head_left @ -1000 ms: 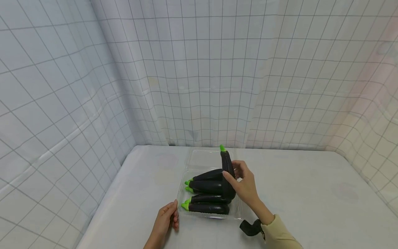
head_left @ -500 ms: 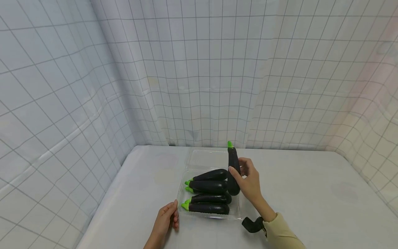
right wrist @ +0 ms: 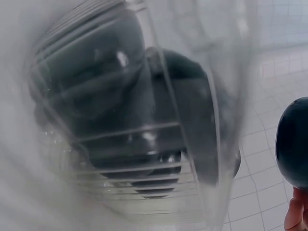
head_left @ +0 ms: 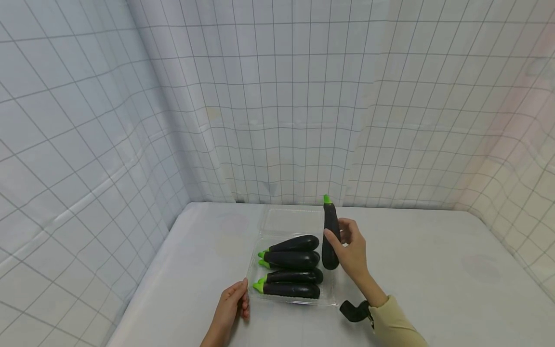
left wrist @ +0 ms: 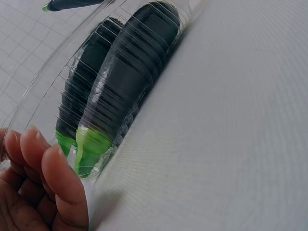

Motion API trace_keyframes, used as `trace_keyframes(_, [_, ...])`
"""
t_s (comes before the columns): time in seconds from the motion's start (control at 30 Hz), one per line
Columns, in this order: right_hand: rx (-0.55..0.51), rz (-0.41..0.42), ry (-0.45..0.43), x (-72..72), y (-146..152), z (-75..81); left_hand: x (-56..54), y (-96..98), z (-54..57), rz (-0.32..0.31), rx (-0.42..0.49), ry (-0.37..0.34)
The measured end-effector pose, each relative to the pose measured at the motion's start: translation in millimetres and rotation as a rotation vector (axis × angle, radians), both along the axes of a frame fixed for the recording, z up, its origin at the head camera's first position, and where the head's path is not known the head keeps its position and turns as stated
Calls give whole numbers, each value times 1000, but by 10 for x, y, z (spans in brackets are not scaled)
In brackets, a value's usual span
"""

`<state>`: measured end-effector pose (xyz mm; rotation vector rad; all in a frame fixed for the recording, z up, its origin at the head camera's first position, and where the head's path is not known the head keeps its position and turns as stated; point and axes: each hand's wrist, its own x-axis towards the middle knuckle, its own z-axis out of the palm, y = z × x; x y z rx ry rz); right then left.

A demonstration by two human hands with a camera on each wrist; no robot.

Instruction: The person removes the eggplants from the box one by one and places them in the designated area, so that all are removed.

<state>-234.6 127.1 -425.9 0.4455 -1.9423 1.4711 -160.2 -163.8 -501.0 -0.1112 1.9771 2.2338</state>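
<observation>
My right hand [head_left: 353, 250] grips a dark eggplant [head_left: 330, 219] with a bright green stem, held nearly upright over the right part of a clear plastic box [head_left: 327, 289]. Several more eggplants [head_left: 292, 290] lie sideways in the box, stems to the left. In the right wrist view, the held eggplant's [right wrist: 293, 144] rounded end shows at the right edge, fingertips under it. My left hand [head_left: 231, 301] pinches the box's front left edge, fingers curled. The left wrist view shows its curled fingers [left wrist: 62, 175] beside the green stems [left wrist: 91, 147], seen through the ribbed wall.
The box's clear lid [head_left: 288, 220] lies folded back behind it on the white table [head_left: 416, 270]. A black curved piece [head_left: 353, 312] sits at the right wrist by the sleeve [head_left: 394, 323]. White gridded curtains [head_left: 295, 120] enclose the table at the back and sides.
The right hand has moved right and slightly away with its eggplant, from above the other eggplants to beside their blunt ends. The left hand has stayed put.
</observation>
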Motion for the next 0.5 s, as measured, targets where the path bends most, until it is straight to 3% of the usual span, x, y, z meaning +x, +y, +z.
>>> trace_keyframes(0.27, [-3, -29, 20, -2, 34, 30, -5, -1, -9, -4, -2, 1])
trace_keyframes(0.5, [10, -97, -35, -241, 170, -224, 3, 3, -2, 2, 8, 7])
